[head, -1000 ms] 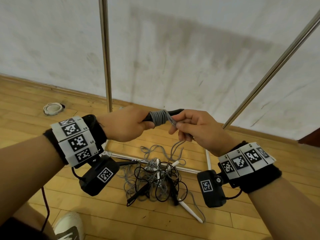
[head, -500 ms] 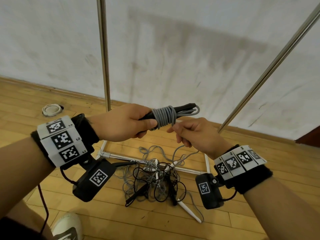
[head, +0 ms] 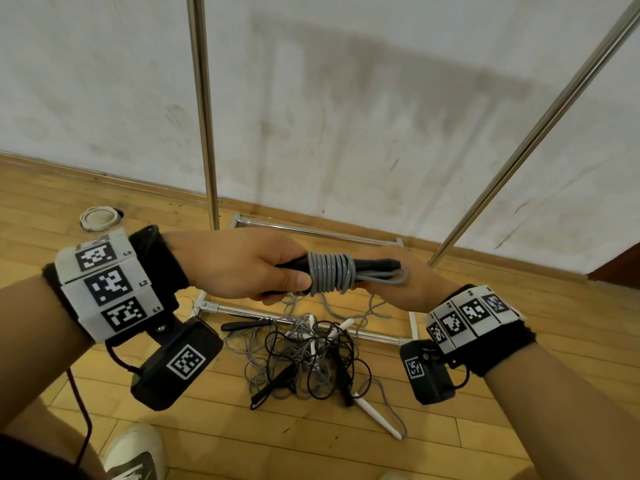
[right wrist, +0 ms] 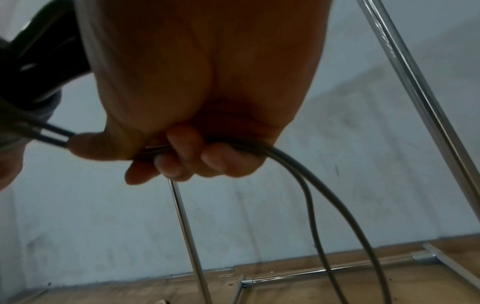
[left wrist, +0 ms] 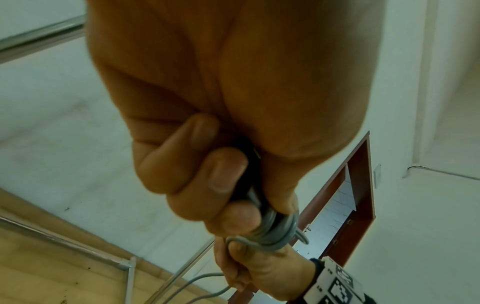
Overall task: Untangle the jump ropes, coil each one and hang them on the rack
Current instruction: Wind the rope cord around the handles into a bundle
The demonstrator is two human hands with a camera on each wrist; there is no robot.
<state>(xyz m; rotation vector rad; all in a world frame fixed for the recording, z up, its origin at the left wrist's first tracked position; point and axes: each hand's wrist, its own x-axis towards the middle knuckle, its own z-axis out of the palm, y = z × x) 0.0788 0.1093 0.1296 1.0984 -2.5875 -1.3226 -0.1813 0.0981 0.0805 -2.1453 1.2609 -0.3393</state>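
My left hand (head: 256, 271) grips the black handles (head: 374, 265) of a grey jump rope (head: 330, 275), whose cord is wound in tight turns round them. In the left wrist view the left hand's fingers (left wrist: 221, 181) curl round the handles beside the grey coil (left wrist: 278, 234). My right hand (head: 405, 289), partly hidden behind the bundle, holds the loose grey cord (right wrist: 298, 162) in curled fingers (right wrist: 187, 160); two strands hang down from it. Below, a tangle of black and grey ropes (head: 311, 358) lies on the floor. The metal rack's uprights (head: 204, 109) rise behind.
The rack's base frame (head: 311, 320) lies on the wooden floor round the tangle. A slanted rack pole (head: 533, 133) rises at right. A white round fitting (head: 98, 218) sits near the wall. My shoe (head: 133, 452) is at the bottom left.
My right hand moved from the front of the bundle to below and behind it, carrying the cord round the handles. More grey turns sit on the handles now.
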